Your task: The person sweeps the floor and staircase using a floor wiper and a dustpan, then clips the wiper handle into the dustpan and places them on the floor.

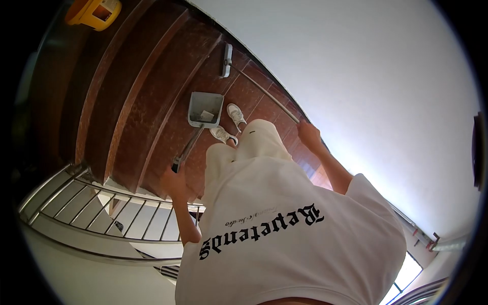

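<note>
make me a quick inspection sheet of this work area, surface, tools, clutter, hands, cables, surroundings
Surface: reddish-brown floor with steps beside it; scuffs and pale marks show.
Job's things: grey dustpan beside the shoes; broom, its head near the wall.
Clutter: small light scrap inside the dustpan; yellow bucket at the top left of the view.
Hands: left hand on the dustpan's handle, fingers blurred; right hand gripping the broom's handle.
Cables: nothing seen.
Surroundings: white wall on the right, metal railing on the left.
</note>
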The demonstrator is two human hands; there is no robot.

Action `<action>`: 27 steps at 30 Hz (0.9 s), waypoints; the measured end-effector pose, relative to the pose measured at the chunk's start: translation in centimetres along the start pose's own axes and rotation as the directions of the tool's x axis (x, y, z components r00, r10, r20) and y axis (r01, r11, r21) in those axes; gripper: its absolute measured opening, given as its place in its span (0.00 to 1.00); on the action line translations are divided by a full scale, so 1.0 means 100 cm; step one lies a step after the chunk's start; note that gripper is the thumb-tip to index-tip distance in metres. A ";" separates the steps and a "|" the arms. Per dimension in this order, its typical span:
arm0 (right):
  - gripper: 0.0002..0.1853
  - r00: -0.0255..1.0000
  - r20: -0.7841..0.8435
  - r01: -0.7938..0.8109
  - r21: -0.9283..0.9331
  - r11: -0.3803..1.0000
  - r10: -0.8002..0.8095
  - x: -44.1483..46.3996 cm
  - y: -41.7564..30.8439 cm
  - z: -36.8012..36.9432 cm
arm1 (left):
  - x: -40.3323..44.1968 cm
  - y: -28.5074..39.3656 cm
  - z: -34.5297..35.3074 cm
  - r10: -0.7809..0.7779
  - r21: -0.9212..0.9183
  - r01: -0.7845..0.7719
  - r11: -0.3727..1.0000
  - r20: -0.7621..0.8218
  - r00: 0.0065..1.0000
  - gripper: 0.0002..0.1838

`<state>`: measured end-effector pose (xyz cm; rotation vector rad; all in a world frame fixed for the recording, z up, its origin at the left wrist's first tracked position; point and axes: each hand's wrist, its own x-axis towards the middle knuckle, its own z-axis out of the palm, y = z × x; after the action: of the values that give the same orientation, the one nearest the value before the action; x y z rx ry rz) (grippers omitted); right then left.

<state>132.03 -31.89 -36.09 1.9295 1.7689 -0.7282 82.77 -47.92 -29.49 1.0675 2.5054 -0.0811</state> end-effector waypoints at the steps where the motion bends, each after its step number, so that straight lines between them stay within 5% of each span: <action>1: 0.17 1.000 -0.016 -0.017 -0.050 0.999 0.017 0.002 0.005 -0.006 | -0.002 0.006 -0.005 -0.006 0.011 0.005 1.000 0.021 1.000 0.28; 10: 0.13 0.990 -0.090 0.091 -0.158 0.983 -0.106 0.047 -0.012 -0.045 | -0.009 -0.012 0.010 -0.027 -0.034 0.027 0.999 0.027 0.999 0.28; 16: 0.07 0.924 -0.183 0.241 -0.400 0.884 -0.335 0.108 -0.100 -0.093 | -0.013 -0.021 0.013 -0.079 -0.017 0.080 0.997 0.033 0.996 0.28; 22: 0.10 0.941 -0.045 0.249 -0.581 0.775 -0.335 0.171 -0.207 -0.099 | -0.021 -0.023 0.007 -0.144 -0.012 0.144 0.989 0.036 0.989 0.27; 24: 0.12 0.924 0.025 0.260 -0.773 0.579 -0.381 0.178 -0.241 -0.095 | -0.030 -0.029 0.006 -0.151 -0.046 0.152 0.987 0.023 0.988 0.27; 27: 0.11 0.929 0.142 0.318 -0.778 0.542 -0.342 0.177 -0.292 -0.088 | -0.037 -0.030 0.005 -0.176 -0.111 0.175 0.978 0.001 0.984 0.26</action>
<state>104.74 -9.71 -39.26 0.9982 2.0120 0.0499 83.10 -52.68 -28.79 0.8030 2.5745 0.0115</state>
